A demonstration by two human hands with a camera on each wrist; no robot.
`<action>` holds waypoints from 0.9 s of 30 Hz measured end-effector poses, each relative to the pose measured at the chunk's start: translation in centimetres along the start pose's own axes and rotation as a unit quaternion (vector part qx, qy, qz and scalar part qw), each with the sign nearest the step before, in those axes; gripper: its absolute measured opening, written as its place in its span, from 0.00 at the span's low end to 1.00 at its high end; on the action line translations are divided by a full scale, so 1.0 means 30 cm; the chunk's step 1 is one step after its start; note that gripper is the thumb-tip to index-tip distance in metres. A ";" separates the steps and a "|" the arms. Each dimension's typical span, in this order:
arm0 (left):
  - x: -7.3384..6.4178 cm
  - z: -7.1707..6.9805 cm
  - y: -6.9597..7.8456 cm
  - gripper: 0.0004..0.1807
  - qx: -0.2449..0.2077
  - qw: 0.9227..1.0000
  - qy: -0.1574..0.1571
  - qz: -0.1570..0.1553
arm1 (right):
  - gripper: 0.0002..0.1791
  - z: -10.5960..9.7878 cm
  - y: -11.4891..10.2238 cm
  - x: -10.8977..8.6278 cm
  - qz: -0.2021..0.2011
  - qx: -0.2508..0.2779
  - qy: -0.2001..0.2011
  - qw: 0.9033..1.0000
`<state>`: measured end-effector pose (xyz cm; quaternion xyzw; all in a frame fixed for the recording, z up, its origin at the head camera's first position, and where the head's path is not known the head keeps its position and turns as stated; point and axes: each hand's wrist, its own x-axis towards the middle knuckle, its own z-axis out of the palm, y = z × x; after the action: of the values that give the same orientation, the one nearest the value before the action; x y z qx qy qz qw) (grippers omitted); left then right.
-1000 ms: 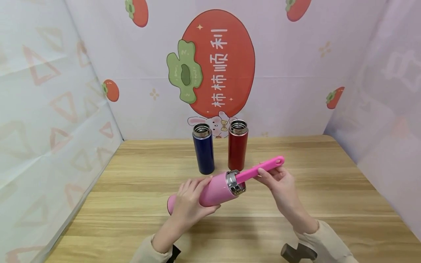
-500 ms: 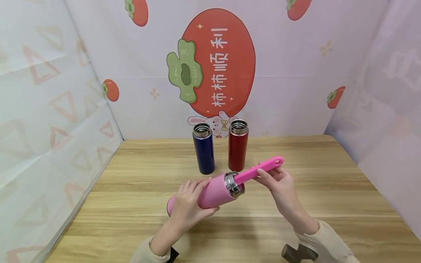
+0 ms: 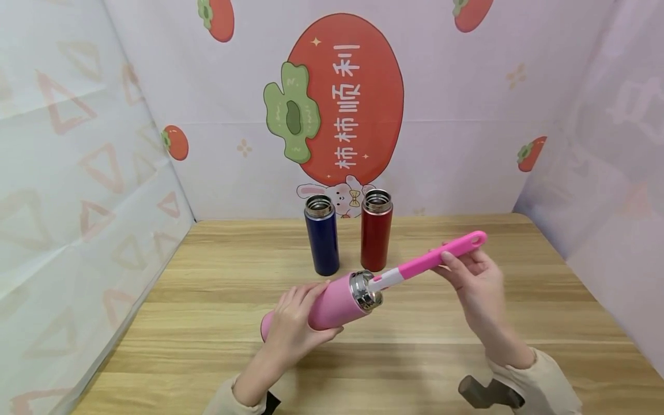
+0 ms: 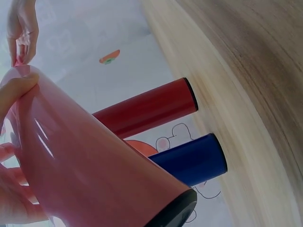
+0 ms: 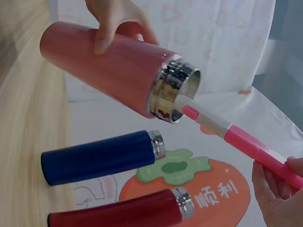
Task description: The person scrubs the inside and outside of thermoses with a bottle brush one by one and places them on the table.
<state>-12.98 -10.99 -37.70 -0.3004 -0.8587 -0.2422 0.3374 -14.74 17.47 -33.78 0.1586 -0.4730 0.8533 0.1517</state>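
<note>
My left hand grips a pink thermos bottle, tilted over the table with its bare steel neck facing up and right. In my right hand I pinch the pink handle of a bottle brush between thumb and fingers. The brush's white shaft runs into the bottle's mouth, and its far end is hidden inside. In the left wrist view, the bottle's dark base hangs close to the camera.
A blue thermos bottle and a red one stand upright and lidless side by side behind my hands. The wooden table ends at a printed cloth backdrop, with more cloth on both sides.
My right hand has moved right and slightly up, drawing the brush partly out so its white shaft now shows. My left hand and the pink bottle have shifted only slightly left.
</note>
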 end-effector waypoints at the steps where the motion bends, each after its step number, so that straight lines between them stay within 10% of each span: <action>1: -0.001 -0.001 -0.003 0.40 0.000 1.000 0.001 0.001 | 0.09 0.018 -0.028 -0.002 0.001 0.009 0.003 1.000; 9: 0.005 -0.018 -0.024 0.40 -0.005 1.000 -0.001 0.013 | 0.12 -0.002 -0.126 0.012 0.017 0.100 -0.013 0.995; 27: 0.018 -0.028 -0.011 0.41 0.016 0.999 0.027 0.024 | 0.11 -0.024 -0.145 0.028 0.009 0.114 0.008 0.993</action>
<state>-13.17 -11.55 -36.83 -0.3090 -0.8455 -0.2279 0.3711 -13.82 20.38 -30.51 0.1634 -0.3723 0.9045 0.1290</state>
